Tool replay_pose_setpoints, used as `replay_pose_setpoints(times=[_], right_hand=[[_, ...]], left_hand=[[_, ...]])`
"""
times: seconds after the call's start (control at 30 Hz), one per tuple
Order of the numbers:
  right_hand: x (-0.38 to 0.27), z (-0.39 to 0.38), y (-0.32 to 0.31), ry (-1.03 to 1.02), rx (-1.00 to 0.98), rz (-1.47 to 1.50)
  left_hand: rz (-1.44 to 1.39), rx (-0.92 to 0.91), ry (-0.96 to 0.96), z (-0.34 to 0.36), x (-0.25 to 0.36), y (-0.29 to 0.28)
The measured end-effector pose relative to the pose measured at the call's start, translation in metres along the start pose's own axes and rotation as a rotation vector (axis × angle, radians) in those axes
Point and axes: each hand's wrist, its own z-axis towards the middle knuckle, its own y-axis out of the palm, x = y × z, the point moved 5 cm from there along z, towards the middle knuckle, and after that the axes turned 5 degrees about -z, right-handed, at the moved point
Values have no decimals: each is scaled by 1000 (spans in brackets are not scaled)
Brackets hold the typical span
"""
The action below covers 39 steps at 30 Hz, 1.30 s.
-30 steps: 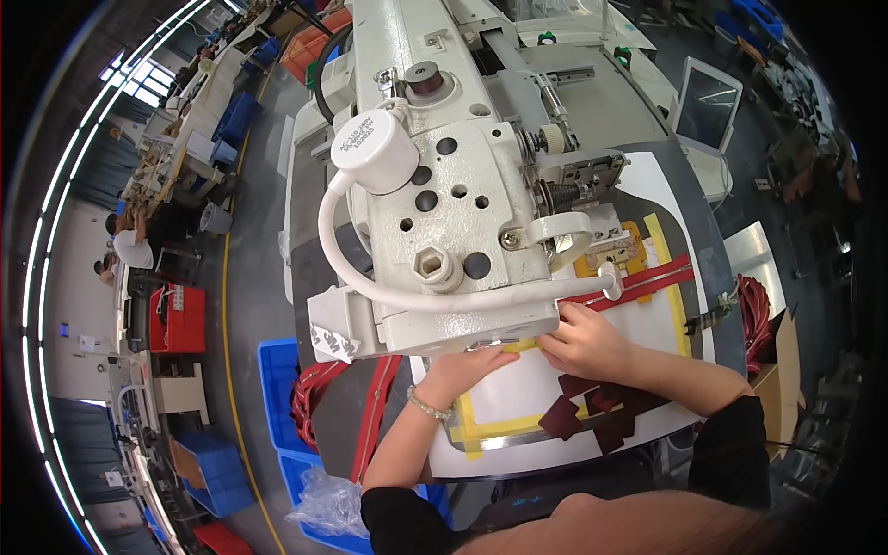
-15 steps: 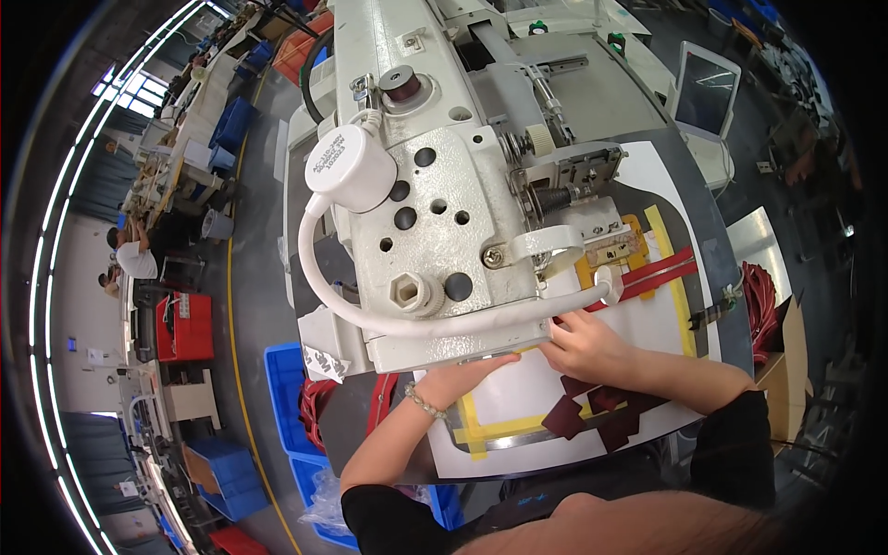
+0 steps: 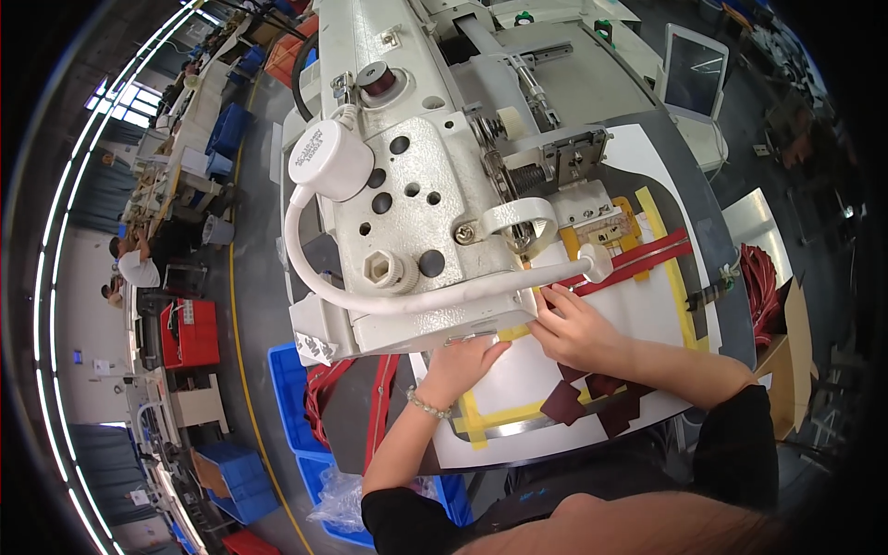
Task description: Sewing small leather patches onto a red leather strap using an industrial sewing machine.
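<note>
A white industrial sewing machine [image 3: 398, 250] with a white hose [image 3: 444, 298] fills the middle. My right hand [image 3: 578, 328] is at the front right of its head, fingers bent and pressed together at the near end of a red zipper [image 3: 638, 264] with a pale line of teeth. My left hand [image 3: 462, 365] lies by the front edge of the machine head; its thumb shows, while its other fingers are hidden underneath. Several dark red fabric pieces [image 3: 562, 403] lie below my right wrist on a white sheet [image 3: 513, 384] edged with yellow tape.
At the left, a blue bin [image 3: 294, 393] has red zipper strips [image 3: 381, 407] beside it. A cardboard box [image 3: 789, 361] and bundled red zippers [image 3: 758, 291] are at the right. A screen [image 3: 694, 79] stands at the back right. Another person [image 3: 139, 264] sits far left.
My left hand has shifted slightly, its thumb lifted away from the machine edge. My right hand's fingers have moved a little at the zipper. The whole view has shifted slightly.
</note>
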Motion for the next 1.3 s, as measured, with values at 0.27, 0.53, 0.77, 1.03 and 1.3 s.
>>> replay_pose_setpoints(times=[0.27,0.53,0.77,1.03,1.3], right_hand=[[-1,-3,4,8,32,-31],[-2,-2,4,7,33,-16],[-2,0,1,8,33,-11],[-1,-2,2,22,37,-1],[2,-1,1,29,48,39]], left_hand=[[28,220,-54,-27,-30,-30],[74,485,184,-14,23,-33],[-17,257,7,-3,20,-7],[75,337,104,-2,26,-1],[167,346,103,-1,27,1]])
